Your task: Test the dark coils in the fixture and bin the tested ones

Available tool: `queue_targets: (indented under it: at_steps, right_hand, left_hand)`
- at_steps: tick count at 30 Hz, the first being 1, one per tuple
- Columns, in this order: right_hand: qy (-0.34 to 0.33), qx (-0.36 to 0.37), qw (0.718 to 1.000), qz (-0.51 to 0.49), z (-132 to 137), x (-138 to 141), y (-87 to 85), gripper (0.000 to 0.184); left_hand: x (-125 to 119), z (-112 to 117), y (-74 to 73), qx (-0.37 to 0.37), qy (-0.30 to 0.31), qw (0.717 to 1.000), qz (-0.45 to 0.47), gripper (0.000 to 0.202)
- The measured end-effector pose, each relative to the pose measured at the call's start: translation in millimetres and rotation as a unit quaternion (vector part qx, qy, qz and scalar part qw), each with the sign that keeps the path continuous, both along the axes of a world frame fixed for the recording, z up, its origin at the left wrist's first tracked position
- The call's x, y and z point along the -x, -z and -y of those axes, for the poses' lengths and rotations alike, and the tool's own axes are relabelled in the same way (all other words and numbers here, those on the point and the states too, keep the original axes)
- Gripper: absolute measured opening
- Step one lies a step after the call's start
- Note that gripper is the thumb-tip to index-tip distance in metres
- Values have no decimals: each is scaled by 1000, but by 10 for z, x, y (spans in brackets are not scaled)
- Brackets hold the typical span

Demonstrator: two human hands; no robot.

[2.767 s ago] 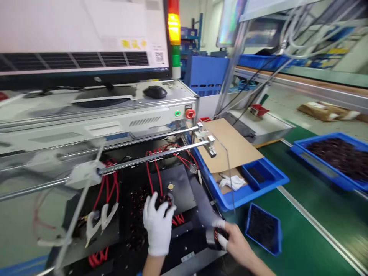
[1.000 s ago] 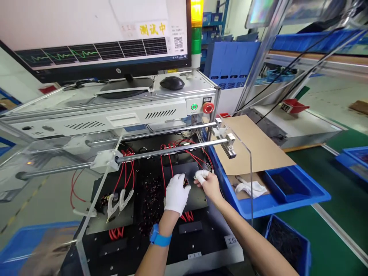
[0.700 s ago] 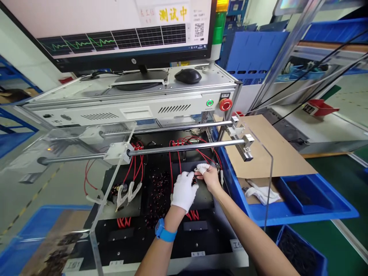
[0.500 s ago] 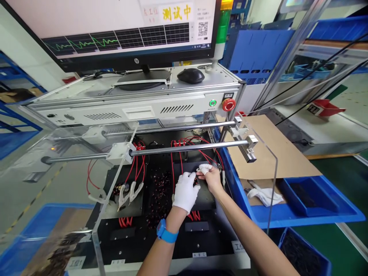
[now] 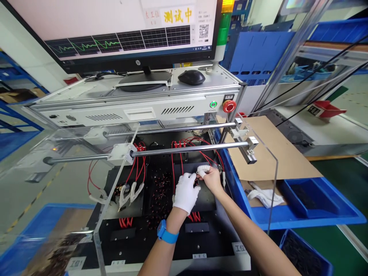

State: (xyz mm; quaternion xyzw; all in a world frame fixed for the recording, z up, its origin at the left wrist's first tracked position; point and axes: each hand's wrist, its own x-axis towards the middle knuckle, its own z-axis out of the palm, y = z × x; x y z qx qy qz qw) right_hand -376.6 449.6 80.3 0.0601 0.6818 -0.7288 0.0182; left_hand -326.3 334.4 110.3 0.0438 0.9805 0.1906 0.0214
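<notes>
My left hand, in a white glove with a blue watch at the wrist, is over the right-hand black plate. Its fingers are curled round a small dark part, mostly hidden, with reddish bits showing. My right hand wears white covers on some fingers and pinches at the same spot, its fingertips touching those of the left. What it grips is too small to make out. Left of the gloved hand lies a pile of small dark coils with copper-coloured ends. Red test leads run down beside the hands.
White-sleeved clips rest on the left plate. Two metal rods and a clear panel surround the work area. A monitor, a mouse and a red stop button stand behind. Blue trays flank the bench.
My right hand has shifted slightly, its fingertips drawing closer to the left hand's. The left hand stays nearly in place.
</notes>
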Motion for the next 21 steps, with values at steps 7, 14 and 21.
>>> queue_targets:
  at_steps: [7, 14, 21]
  right_hand:
    - [-46, -97, 994, -7, -37, 26, 51, 26]
    - [-25, -165, 982, -87, -241, -7, 7, 30]
    - [-113, -446, 844, -275, -284, -62, -68, 28]
  left_hand:
    - [7, 12, 11, -15, 2, 1000, 2, 53]
    - [16, 24, -22, -25, 5, 1000, 16, 49]
    - [14, 31, -23, -32, 5, 999, 18, 50]
